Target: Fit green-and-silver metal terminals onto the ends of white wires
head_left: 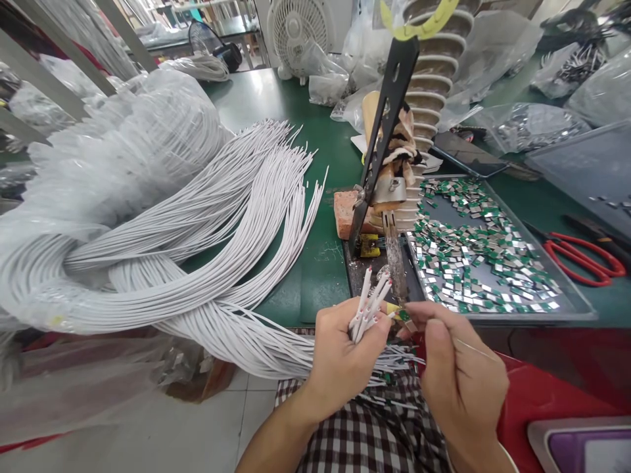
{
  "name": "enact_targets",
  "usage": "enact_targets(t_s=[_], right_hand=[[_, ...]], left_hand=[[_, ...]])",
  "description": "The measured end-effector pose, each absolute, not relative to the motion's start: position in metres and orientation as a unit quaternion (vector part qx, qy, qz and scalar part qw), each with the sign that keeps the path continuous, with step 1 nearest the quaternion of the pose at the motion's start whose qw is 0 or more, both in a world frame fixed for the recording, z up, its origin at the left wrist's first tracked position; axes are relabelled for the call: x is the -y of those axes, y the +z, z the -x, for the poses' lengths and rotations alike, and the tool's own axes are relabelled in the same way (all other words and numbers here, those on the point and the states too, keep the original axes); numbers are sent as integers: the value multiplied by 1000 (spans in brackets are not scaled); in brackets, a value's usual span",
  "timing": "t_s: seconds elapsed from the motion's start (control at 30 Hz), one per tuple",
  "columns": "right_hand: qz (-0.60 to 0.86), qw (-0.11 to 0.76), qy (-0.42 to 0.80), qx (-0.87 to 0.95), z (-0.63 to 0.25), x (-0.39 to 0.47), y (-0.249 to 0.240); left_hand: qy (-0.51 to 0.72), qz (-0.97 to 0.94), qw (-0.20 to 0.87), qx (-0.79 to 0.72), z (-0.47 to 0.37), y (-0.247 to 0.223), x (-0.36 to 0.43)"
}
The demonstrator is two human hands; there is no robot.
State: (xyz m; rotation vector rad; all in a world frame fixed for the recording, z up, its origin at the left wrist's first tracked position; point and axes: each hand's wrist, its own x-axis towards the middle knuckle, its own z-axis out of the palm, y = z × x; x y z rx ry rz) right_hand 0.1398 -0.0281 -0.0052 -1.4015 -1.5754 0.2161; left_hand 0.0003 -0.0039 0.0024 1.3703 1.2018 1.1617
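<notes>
A bare strip of green table (323, 279) runs up the middle of the frame, narrowing where the tips of the white cables (211, 289) come near the brick (344, 215). Beyond, it widens toward the upper middle, below the fan (300, 33). The cables and their plastic wrapping (142, 138) block the left. Right of centre, the black stand (387, 112) and thick hose (436, 85) rise as a tall barrier; a metal bar (393, 253) slants down from them, close to both the left hand (342, 358) and right hand (461, 374). Over the low tray (574, 305), right of centre, the way lies open from the lower right. Red-handled pliers (586, 244) and plastic bags (493, 59) crowd the ground beyond.
</notes>
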Motion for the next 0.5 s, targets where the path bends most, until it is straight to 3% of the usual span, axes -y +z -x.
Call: enact_targets(t_s=[0.5], right_hand=[[535,492,-8,687,-141,31,4]], left_hand=[[485,-530,481,-503,0,16,-1]])
